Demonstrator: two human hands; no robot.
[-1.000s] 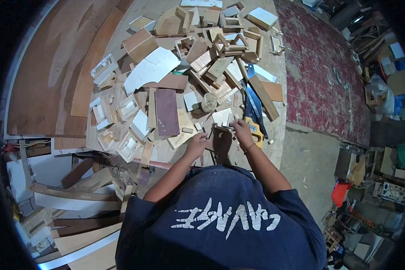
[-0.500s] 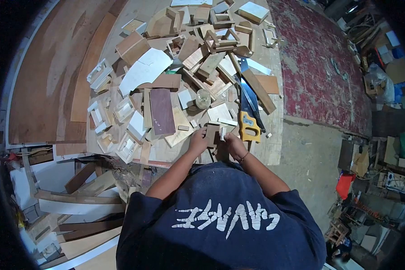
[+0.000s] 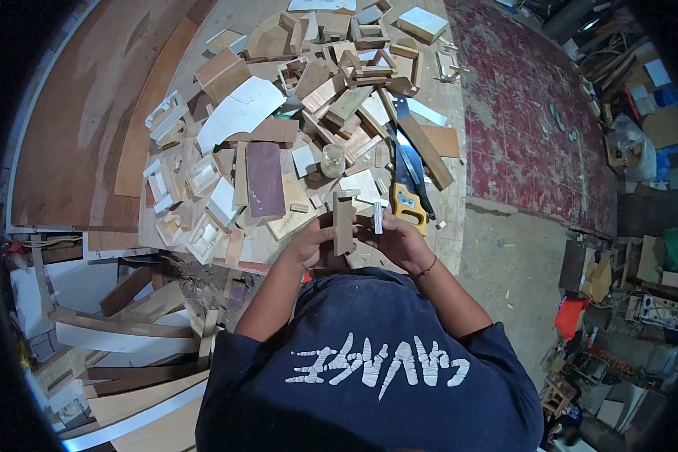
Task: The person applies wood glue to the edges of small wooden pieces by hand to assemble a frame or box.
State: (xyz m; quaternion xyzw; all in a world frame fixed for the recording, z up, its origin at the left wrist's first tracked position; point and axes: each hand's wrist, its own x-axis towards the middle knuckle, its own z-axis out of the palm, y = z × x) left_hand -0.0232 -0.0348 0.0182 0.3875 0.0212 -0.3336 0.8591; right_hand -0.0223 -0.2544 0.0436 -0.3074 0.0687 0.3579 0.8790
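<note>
My left hand (image 3: 307, 242) is closed around a brown wooden piece (image 3: 343, 226), which stands lengthwise in front of my chest with a narrow face toward me. My right hand (image 3: 401, 242) pinches a small pale strip (image 3: 377, 217) between thumb and fingers, just right of the wooden piece. Some fingers of both hands are hidden behind what they hold. Right beside my right hand lies a handsaw with a yellow handle (image 3: 410, 208), its blade pointing away from me. A clear round jar (image 3: 332, 161) sits beyond my hands.
Wooden offcuts and small box frames (image 3: 369, 68) are heaped across the workbench (image 3: 448, 233). A purple-brown board (image 3: 265, 181) and a white curved panel (image 3: 241, 113) lie at the left. More boards (image 3: 128, 331) are stacked on the floor below left.
The wooden piece has been turned from a flatter pose to show its long narrow side. My left hand has shifted left and toward me; the right hand still holds the pale strip.
</note>
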